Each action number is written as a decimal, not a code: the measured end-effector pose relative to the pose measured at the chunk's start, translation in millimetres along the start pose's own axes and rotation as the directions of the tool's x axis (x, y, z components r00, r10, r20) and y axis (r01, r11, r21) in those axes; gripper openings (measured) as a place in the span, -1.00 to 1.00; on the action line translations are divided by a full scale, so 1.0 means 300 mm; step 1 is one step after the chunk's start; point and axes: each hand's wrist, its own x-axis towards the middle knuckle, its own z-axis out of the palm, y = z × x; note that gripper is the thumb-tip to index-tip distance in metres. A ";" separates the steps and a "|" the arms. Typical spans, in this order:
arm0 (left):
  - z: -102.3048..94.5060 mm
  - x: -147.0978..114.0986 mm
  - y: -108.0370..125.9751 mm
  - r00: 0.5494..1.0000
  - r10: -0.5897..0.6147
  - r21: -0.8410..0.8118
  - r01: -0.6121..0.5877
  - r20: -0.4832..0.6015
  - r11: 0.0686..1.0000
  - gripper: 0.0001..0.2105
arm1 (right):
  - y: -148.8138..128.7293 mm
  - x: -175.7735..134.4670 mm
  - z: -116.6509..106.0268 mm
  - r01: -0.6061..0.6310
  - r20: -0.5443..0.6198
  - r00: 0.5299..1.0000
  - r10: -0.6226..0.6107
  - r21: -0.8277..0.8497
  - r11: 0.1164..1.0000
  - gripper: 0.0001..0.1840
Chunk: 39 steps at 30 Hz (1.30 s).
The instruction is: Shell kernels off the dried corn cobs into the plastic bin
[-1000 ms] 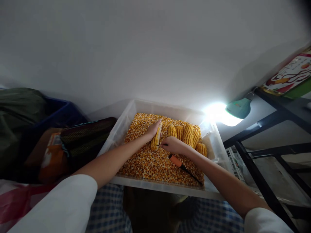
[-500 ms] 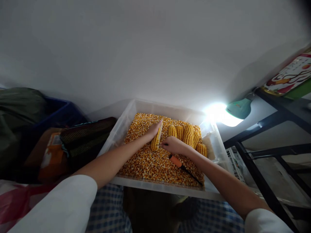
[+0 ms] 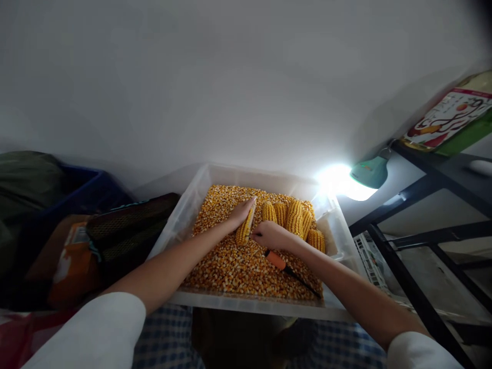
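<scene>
My left hand (image 3: 241, 211) is wrapped round a yellow corn cob (image 3: 243, 231), which it holds tilted over a bed of loose kernels (image 3: 230, 266). A pale stripe without kernels runs along the cob's right side. My right hand (image 3: 272, 235) is closed just right of the cob's lower end, with a small dark thing at its fingertips that is too small to name. Below it, a tool with an orange handle (image 3: 275, 260) and a thin black shaft lies on the kernels. Several more cobs (image 3: 294, 218) lie behind and to the right of my right hand.
The kernels fill a translucent plastic bin (image 3: 253, 303) over my knees. A lit green-shaded lamp (image 3: 369, 174) hangs from a dark metal rack (image 3: 400, 277) at right. A labelled container (image 3: 449, 115) stands on the rack. At left are a mesh bag (image 3: 130, 230) and a blue crate (image 3: 96, 189).
The view has shifted slightly. My right hand has drawn a little to the right, away from the cob. My left hand keeps its hold on the cob.
</scene>
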 end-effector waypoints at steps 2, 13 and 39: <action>0.000 -0.003 0.002 1.000 -0.001 0.009 0.001 0.003 1.000 -0.51 | -0.001 0.001 0.005 -0.019 -0.003 1.000 0.019 -0.039 0.999 -0.70; 0.006 -0.007 0.005 0.999 0.039 0.010 -0.039 -0.025 0.999 -0.53 | -0.012 -0.004 -0.004 -0.025 -0.023 0.999 0.023 -0.075 0.997 -0.69; 0.013 0.005 -0.027 0.999 0.044 -0.031 -0.045 -0.029 0.999 -0.56 | -0.007 -0.004 -0.005 -0.032 -0.008 0.999 0.031 -0.079 0.996 -0.68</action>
